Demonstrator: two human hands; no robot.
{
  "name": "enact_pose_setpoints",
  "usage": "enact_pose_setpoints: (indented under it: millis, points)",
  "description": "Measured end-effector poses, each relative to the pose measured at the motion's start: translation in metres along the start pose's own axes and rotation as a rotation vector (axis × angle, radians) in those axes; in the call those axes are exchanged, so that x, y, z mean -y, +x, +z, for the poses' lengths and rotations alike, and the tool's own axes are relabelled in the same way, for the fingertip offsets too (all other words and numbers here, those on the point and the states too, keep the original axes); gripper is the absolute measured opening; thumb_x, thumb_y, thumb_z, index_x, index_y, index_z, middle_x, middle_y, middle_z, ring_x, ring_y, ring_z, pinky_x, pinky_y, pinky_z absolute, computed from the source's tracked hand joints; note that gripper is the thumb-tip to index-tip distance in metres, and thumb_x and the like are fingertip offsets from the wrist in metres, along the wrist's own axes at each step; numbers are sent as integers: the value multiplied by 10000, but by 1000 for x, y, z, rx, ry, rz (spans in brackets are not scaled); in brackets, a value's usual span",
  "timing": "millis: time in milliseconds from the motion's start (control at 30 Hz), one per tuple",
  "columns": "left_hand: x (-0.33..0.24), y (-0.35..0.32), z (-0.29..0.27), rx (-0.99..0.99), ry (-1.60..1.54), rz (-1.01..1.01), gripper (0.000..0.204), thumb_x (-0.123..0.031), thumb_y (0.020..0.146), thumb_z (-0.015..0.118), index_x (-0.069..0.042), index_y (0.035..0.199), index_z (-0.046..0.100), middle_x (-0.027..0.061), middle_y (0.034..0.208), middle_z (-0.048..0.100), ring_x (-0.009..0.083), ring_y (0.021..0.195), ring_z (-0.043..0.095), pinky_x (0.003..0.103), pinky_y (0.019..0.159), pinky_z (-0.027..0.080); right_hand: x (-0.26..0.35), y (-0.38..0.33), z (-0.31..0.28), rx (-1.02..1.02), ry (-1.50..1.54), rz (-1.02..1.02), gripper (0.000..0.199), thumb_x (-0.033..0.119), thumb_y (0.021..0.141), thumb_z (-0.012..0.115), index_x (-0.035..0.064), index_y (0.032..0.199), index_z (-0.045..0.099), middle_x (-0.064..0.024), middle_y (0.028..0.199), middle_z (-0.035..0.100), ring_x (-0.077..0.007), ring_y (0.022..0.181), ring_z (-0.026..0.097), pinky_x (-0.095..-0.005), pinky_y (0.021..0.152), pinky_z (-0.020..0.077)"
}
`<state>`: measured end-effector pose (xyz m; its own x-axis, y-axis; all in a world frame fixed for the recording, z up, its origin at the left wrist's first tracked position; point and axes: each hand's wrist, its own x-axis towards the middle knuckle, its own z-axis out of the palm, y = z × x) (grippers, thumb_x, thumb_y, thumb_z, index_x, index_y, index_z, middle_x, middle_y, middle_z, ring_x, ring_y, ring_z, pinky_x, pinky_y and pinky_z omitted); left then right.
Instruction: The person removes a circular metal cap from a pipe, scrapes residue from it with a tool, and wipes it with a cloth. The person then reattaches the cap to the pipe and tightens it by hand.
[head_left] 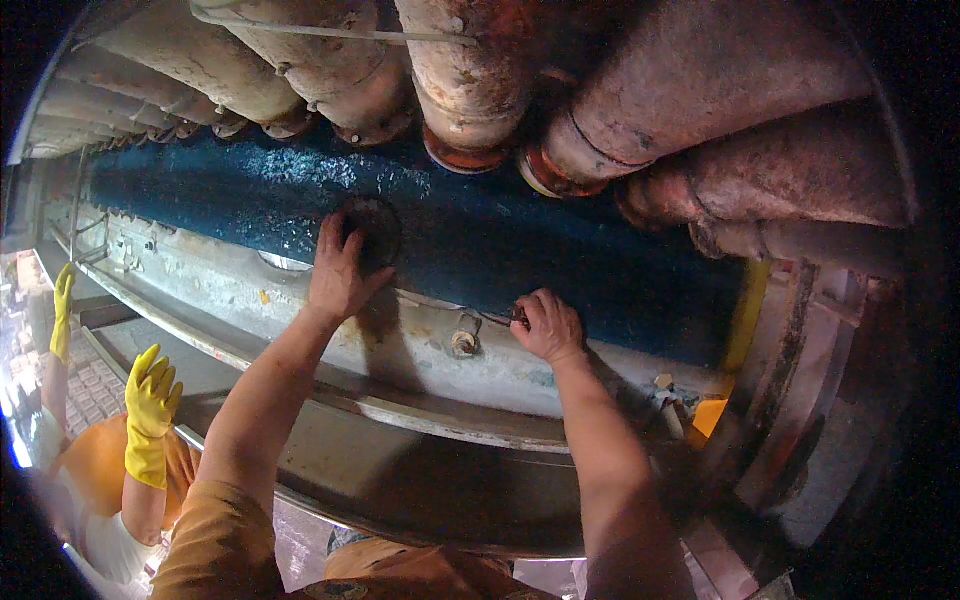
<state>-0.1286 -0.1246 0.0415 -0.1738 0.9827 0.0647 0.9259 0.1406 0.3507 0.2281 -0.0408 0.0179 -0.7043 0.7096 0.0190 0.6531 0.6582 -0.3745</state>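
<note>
My left hand (342, 272) reaches over a wet, dark blue surface (460, 250), its thumb and fingers around the edge of a dark round disc (374, 228). Part of the disc blends into shadow. Lower and to the right, my right hand (552, 325) is closed at the near edge of the blue surface. A small dark piece shows at its fingertips, too little of it to name. Between the hands, a round metal fitting (465, 336) juts from the pale, worn side wall (420, 340).
Large rusty pipes (470, 90) slant down overhead, their ends close above the blue surface. A metal rail (430, 412) runs along the near side. A person's yellow-gloved hand (150, 410) is raised at left, another yellow glove (62, 310) beyond. A yellow-orange piece (708, 418) lies at right.
</note>
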Motion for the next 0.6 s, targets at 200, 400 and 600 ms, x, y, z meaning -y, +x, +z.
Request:
enact_pose_setpoints:
  millis: [200,400,600]
  points:
    - [18,11,-5,-8,-16,138,699,-310,591,827,-56,1172,532,281,1361,359,481,1227,381,556,1027,346,2,1,-2,-4,32,-1,290,285,709,714,154,941,601,-74,945,578,-285,832,620,-412,672,536]
    - [12,33,-16,91,43,129,619,-273,555,833,-22,1055,566,228,1277,455,402,1155,453,493,996,389,-3,-2,2,-33,41,4,298,290,713,713,157,959,612,-74,966,585,-288,844,618,-429,685,534]
    - [23,45,-39,47,-716,-445,492,-310,600,830,-15,935,623,175,1126,551,333,1055,523,408,934,430,-2,-2,2,31,52,46,310,263,669,718,156,937,605,-78,968,572,-288,893,598,-404,703,520]
